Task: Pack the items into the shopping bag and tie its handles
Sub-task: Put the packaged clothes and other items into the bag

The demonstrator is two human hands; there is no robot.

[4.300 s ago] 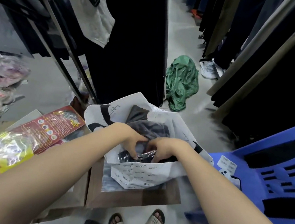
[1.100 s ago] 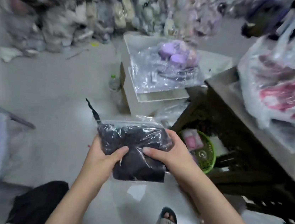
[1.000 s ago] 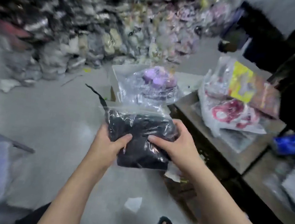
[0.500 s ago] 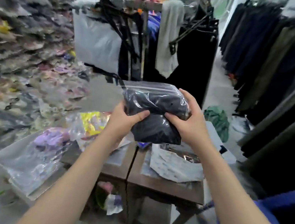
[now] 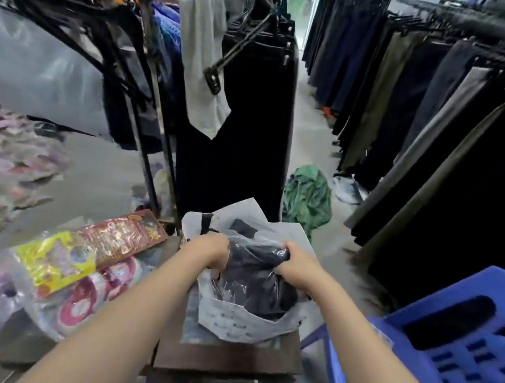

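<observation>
Shopping bag (image 5: 229, 319), white with small print, standing open on a brown table (image 5: 224, 359) at lower centre, a clear packet of dark clothing (image 5: 253, 274) half inside its mouth. Left to right: bright packaged goods (image 5: 77, 262) lying on the neighbouring surface; left hand (image 5: 209, 248), fingers curled shut on the packet's left end, just beside the bag's rim; the packet itself, its upper edge level with the bag's opening and its lower part already below the rim; right hand (image 5: 294, 265), likewise closed tight on the packet's right end; blue plastic chair (image 5: 456, 337) near the table. A green garment (image 5: 307, 198) lies on the floor beyond, between the racks of hanging trousers (image 5: 415, 100). Judged step: pushing the packet down into the bag; handles not yet tied. Risks: the soft bag wall may fold inward under the packet and block its entry; the slippery film may slide from either grip; a hard downward push near the table edge could tip the bag off toward the chair
</observation>
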